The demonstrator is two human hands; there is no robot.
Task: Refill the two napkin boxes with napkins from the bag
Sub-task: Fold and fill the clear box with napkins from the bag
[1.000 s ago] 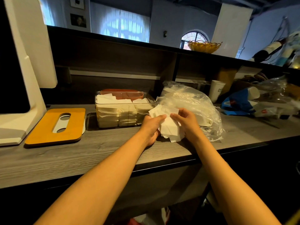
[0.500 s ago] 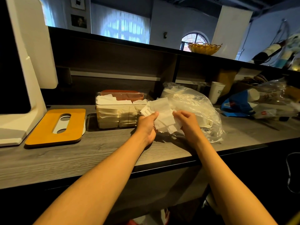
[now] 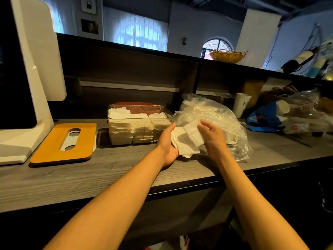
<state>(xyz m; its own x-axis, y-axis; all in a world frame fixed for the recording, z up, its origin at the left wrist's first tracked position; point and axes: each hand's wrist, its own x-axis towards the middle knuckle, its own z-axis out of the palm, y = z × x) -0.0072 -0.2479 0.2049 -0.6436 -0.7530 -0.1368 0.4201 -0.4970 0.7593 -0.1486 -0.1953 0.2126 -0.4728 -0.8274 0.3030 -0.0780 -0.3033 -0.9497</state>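
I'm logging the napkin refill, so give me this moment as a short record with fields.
left hand: cups the napkin stack from the left
right hand: on the stack's right side, fingers loosely curled
clear box: open, nearly full of napkins
plastic bag: lying behind the hands
orange lid: flat on the counter, left of the box

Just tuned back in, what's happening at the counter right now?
A person is holding a bunch of white napkins between both hands, in front of the clear plastic bag. The left hand cups the bunch from the side and below; the right hand rests on its other side with fingers loosely bent. The clear napkin box just to the left is open and already holds several stacks. Its orange lid lies flat on the counter.
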